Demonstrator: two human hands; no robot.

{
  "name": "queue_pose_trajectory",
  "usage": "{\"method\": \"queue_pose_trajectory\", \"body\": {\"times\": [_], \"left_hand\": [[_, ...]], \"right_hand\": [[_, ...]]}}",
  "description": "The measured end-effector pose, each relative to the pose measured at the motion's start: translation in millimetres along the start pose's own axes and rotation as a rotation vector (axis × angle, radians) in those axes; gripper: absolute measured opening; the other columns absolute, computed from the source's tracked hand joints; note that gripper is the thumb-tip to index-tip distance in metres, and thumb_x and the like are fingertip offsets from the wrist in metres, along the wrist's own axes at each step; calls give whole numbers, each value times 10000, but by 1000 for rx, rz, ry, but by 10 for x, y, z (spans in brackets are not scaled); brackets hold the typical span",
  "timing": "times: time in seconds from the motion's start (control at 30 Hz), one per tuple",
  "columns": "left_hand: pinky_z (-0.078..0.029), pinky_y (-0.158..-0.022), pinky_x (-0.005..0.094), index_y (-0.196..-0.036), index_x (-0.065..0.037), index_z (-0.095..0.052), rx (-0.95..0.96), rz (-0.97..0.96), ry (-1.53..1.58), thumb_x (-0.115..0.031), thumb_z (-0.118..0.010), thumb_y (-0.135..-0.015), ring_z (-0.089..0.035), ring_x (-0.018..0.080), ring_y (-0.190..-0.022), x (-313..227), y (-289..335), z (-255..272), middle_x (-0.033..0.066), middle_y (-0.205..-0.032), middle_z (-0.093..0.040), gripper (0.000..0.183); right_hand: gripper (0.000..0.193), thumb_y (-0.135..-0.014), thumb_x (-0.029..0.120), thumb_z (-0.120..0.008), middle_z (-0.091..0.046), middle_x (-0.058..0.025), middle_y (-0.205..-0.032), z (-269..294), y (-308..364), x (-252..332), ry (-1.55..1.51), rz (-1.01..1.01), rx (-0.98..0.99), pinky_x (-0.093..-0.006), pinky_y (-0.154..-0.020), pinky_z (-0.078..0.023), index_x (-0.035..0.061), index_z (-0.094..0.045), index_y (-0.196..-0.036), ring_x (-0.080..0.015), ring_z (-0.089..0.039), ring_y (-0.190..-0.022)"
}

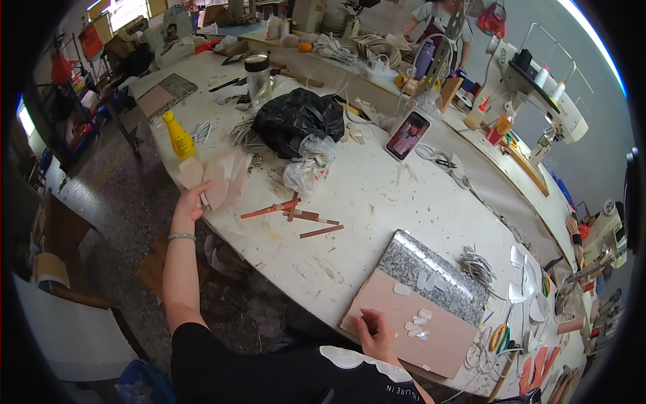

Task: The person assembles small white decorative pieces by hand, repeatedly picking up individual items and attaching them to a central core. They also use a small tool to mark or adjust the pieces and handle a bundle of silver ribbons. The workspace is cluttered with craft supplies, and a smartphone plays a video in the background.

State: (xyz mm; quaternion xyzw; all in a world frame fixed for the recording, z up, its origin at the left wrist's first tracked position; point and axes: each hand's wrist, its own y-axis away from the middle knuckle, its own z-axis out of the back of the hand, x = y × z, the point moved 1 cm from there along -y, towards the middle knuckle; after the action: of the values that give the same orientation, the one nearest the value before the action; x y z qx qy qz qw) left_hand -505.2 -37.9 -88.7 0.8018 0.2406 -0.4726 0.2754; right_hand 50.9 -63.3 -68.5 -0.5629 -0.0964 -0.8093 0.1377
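Note:
My left hand (192, 200) reaches out over the table's left edge, fingers closed on flat beige pieces (217, 188). The pieces overlap one another, and their outlines are partly blurred. Just beyond them stands a yellow bottle (178, 137). My right hand (375, 334) is over the near left part of a pinkish-beige board (441, 343), its fingers curled in and nothing visible in them. Beside it on the board lie several small white pieces (418, 326). The board partly covers a speckled grey stone slab (397, 259), which carries more small white pieces (429, 281).
Reddish-brown strips (321, 231) lie mid-table. Behind them are a black plastic bag (303, 118), a lidded clear jar (258, 84) and a propped phone (408, 135). Scissors (500, 337) and white cords (476, 264) are at right. A sewing machine (538, 87) and another person (441, 27) are beyond.

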Motion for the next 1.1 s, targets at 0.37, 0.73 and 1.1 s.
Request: {"method": "queue_pose_trajectory", "body": {"times": [0.37, 0.73, 1.1], "left_hand": [[-524, -808, 327, -1150, 82, -571, -125, -110, -413, -47, -706, -789, -649, 239, -937, 10, -125, 113, 127, -1042, -653, 407], [-269, -1057, 501, -1325, 105, -333, -899, -884, -1366, -410, -716, -799, -328, 433, -1289, 478, 266, -432, 288, -1380, -360, 830], [-114, -1132, 544, -1410, 72, -289, 398, -443, -1752, -683, -514, -815, -135, 371, -1425, 1133, 1010, -2181, 241, -1492, -258, 988]], "right_hand": [[195, -864, 138, -683, -665, -83, -778, 6, -1, -19, 80, 38, -6, -255, -558, -482, 50, -619, -1026, -138, -634, -638], [162, -867, 78, -668, -653, -49, -757, 26, 30, 2, 80, 117, -2, -221, -526, -445, 40, -612, -1014, -86, -591, -597], [141, -868, 103, -654, -650, -91, -790, 103, 27, 76, 94, 199, 61, -287, -531, -470, 44, -621, -992, -193, -628, -635]]}}
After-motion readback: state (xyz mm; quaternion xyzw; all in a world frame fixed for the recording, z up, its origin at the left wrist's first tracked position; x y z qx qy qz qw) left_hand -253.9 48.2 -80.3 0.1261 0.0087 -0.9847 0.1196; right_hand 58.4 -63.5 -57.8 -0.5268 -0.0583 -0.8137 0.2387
